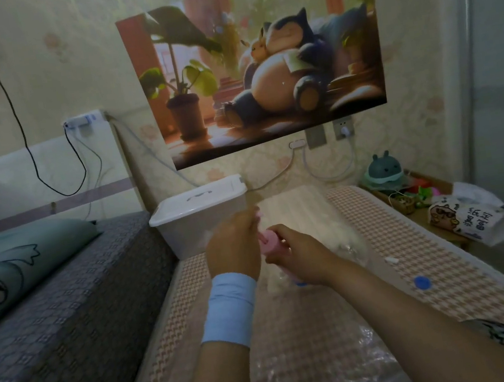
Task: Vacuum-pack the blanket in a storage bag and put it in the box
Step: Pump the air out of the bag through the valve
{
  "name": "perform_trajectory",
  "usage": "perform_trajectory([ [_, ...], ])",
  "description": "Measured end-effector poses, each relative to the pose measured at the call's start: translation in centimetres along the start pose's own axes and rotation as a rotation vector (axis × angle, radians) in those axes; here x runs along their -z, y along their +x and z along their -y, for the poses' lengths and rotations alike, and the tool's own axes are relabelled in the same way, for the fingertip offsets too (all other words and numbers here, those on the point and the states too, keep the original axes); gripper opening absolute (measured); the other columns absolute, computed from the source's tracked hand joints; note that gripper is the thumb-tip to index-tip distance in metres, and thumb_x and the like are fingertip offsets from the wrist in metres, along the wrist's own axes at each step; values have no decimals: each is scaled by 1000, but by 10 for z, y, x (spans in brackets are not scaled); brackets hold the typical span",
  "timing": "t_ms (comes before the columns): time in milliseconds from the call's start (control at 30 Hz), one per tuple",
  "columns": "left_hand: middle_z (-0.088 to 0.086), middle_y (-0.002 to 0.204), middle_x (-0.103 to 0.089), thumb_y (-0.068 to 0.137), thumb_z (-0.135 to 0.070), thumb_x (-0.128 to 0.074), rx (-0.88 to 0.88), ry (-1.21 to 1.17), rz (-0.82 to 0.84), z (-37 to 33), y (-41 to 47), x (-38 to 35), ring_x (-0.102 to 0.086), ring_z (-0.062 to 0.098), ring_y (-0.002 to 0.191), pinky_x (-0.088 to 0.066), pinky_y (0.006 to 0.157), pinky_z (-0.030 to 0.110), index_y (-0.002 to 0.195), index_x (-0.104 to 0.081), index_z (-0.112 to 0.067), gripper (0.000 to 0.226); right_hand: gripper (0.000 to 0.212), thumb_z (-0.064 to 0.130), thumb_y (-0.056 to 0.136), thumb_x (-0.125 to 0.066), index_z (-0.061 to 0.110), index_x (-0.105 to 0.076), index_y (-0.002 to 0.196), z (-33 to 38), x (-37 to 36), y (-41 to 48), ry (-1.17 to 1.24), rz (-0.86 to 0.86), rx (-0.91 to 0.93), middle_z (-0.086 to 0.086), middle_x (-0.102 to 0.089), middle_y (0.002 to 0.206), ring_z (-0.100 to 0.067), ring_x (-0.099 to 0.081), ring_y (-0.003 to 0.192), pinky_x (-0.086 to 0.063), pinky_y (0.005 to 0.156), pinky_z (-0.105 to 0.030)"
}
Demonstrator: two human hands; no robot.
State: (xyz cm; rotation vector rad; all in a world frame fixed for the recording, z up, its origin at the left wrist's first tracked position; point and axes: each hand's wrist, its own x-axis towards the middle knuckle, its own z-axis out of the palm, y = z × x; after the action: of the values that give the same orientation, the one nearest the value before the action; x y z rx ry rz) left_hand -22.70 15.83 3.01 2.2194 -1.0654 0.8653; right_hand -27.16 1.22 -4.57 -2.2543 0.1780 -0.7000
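Observation:
A clear storage bag [304, 215] with a pale blanket inside lies on the checked mat [414, 249] in front of me. A pink hand pump [272, 241] stands upright on the bag. My right hand [302, 256] is wrapped around the pump's body. My left hand [236, 246], with a blue wristband below it, grips the pump's top handle. A translucent box [200, 220] with a white lid on it stands just beyond my left hand. A blue valve cap [422, 282] lies loose on the mat to the right.
A grey bed with a shark pillow [12, 266] runs along the left. A small white clip [392, 260] lies on the mat. A low side table at right holds a teal toy [384, 170] and a tissue pack [464, 216]. Cables hang on the wall.

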Motion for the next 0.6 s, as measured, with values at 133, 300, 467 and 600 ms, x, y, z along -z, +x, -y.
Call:
perform_trajectory([
  [133,3,99,-70,99,-16,-53,-124,-41,-621,2,11,34,-62,20,88,-53,75,32,110,-68,-16,19,43,39,85,-73,39,-50,122,0,5,-3,-8,26,29,18,-63,111,-4,-60,96,-46,78,-23],
  [300,1,104,-68,99,-34,-44,-16,-182,-149,5,2,4,-61,19,95,-51,84,34,116,-67,-24,31,44,40,86,-71,34,-51,125,-2,-1,-3,-29,-1,59,12,-64,114,-8,-61,98,-49,82,-29],
  [467,1,99,-66,98,-33,-48,-22,-51,16,4,4,-4,-57,23,95,-50,81,40,110,-69,-22,26,40,32,87,-72,27,-55,123,-3,-1,-3,17,-45,92,4,-62,115,-10,-59,101,-47,86,-25],
  [600,3,92,-67,96,-23,-58,-144,9,-617,-1,17,35,-52,25,78,-45,67,38,107,-71,-16,18,42,32,84,-76,30,-57,121,-5,6,-1,63,7,38,7,-64,117,-8,-60,99,-48,85,-23],
])
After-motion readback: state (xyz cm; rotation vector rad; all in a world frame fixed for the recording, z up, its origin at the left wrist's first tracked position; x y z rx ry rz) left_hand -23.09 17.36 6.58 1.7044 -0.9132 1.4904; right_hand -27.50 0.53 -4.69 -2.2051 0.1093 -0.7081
